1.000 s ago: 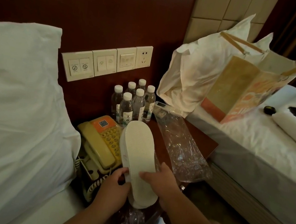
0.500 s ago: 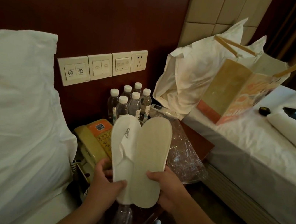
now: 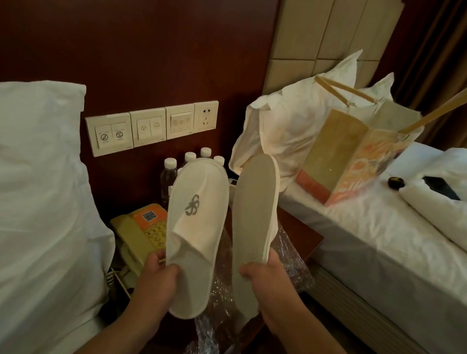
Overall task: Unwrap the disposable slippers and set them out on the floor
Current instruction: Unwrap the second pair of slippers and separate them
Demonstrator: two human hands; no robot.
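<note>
I hold two white disposable slippers up in front of me, apart from each other. The left slipper faces me with its upper and a grey logo, and my left hand grips its heel end. The right slipper shows its plain beige sole, held near the heel by my right hand. The clear plastic wrapper lies crumpled on the dark nightstand behind the slippers. More clear plastic hangs below my hands.
A yellow telephone and several water bottles stand on the nightstand. A white bed with pillow lies left. The right bed carries a paper bag, a white plastic bag and a dark phone. Wall switches sit above.
The two slippers, stacked together a second ago, have been pulled apart, one into each hand, and lifted higher. The left one has turned its upper toward me.
</note>
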